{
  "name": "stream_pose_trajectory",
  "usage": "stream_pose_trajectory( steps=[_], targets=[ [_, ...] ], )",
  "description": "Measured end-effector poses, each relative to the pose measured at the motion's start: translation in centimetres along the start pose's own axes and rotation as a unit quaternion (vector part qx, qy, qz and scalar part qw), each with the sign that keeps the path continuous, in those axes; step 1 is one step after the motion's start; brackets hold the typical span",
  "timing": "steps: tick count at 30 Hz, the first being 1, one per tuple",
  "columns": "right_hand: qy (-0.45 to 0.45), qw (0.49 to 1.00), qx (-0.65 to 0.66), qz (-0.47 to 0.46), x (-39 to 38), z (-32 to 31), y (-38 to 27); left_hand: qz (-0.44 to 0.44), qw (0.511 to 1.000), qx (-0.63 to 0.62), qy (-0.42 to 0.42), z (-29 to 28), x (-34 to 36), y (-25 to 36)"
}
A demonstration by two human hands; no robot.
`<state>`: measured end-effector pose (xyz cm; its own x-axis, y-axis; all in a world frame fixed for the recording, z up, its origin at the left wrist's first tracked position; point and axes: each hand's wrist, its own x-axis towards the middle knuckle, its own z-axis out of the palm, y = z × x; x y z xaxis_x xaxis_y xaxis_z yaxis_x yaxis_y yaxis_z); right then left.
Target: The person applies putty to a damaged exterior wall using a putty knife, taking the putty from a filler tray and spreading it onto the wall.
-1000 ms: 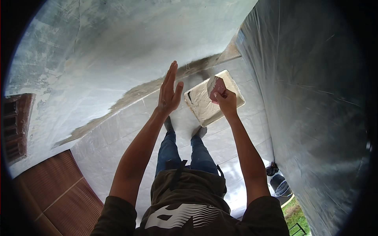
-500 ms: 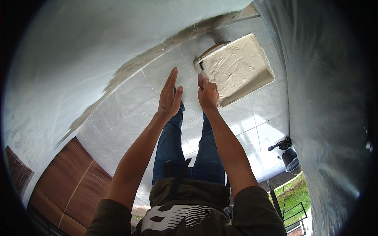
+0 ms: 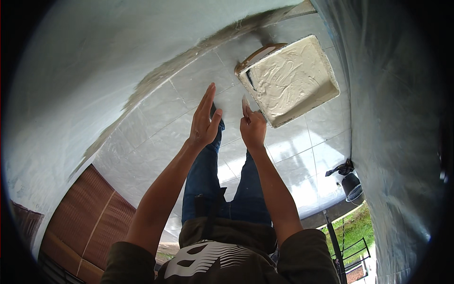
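My right hand [image 3: 253, 130] is closed around what looks like a putty knife [image 3: 246, 108]. Its narrow blade, seen almost edge-on, is smeared with pale paste and points away from me. Close by on the right is a shallow rectangular tray [image 3: 316, 107] filled with cream-coloured paste [image 3: 291, 71]. A dark scraped patch shows at the tray's left side. My left hand [image 3: 205, 120] holds nothing; its fingers are stretched out and the thumb stands apart. It hovers above my left leg, apart from the tray and the wall.
A brown, round-edged support [image 3: 257, 57] shows beneath the tray. Grey tiles cover the floor [image 3: 156, 120]. On the left rises a pale plastered wall [image 3: 90, 71] with a rough lower edge. Plastic sheeting [image 3: 392, 142] hangs along the right, near a black bucket [image 3: 351, 187].
My right hand has drawn the putty knife back from the tray's left edge, toward me. The left hand keeps its pose. The tray sits slightly farther right in view.
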<state>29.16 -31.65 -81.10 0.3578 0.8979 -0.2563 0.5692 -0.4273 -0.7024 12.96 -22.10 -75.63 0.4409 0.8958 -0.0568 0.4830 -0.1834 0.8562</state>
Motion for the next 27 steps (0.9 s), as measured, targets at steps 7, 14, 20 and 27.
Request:
stream_pose_trajectory(
  steps=[7,14,20,27],
  targets=[
    [0.065,0.988,-0.137,0.037,1.1,0.2,3.7,-0.006,1.000,-0.013,-0.005,2.2,-0.5,0.9],
    [0.067,0.996,0.052,0.003,-0.6,-4.8,2.4,-0.024,1.000,-0.002,-0.004,3.1,-2.0,0.6],
    [0.009,0.998,-0.037,-0.047,2.0,-7.3,6.8,-0.042,0.999,-0.013,-0.009,4.8,-2.0,0.7],
    [-0.036,0.997,0.015,-0.062,5.5,-6.1,7.1,-0.049,0.999,-0.017,-0.002,5.8,-2.2,0.5]
  ],
)
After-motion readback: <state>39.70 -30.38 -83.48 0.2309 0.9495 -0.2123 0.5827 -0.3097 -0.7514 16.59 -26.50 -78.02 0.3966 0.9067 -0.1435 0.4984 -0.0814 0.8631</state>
